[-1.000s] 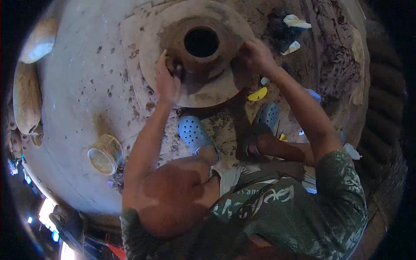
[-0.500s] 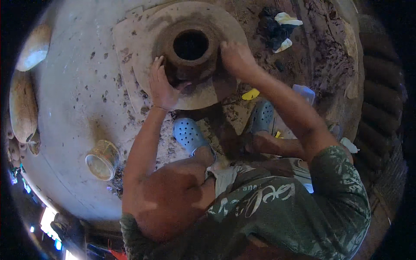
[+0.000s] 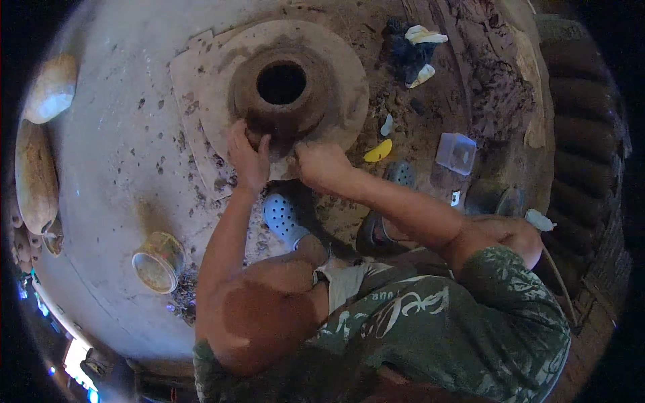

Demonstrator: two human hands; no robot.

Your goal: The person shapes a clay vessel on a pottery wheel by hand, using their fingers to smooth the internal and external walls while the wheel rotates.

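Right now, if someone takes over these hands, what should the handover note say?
Left hand: flat against the near left side of the clay pot, fingers spread, gripping nothing.
Right hand: pressed on the pot's near base, where it meets the round slab.
Pot: upright in the middle of the slab, mouth open, wall rough.
Nearby: yellow scraper and clear box to the right, jar on the floor to the left.
Done: the pot's body stands formed.
Left: likely smoothing the lower wall, judging by where the hands press; the far side cannot be judged from here.
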